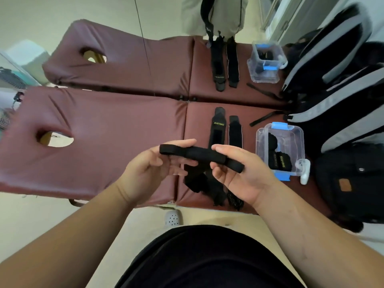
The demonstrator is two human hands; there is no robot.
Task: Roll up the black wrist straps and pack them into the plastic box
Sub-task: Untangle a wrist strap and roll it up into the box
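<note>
Left hand (153, 163), right hand (234, 173): each grip holds one strap (199, 153); two straps (226, 132) flat; one box (279, 148).

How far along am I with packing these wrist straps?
Done: rolled straps already sit in the plastic box. In hand: left hand and right hand hold one black strap stretched flat, unrolled. Left: two flat straps on the table.

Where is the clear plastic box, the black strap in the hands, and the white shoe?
Clear plastic box with blue clips (262, 135): head view, left rim.
Black strap held in both hands (199, 153): head view, middle.
White holey shoe (173, 218): head view, toe top.
</note>
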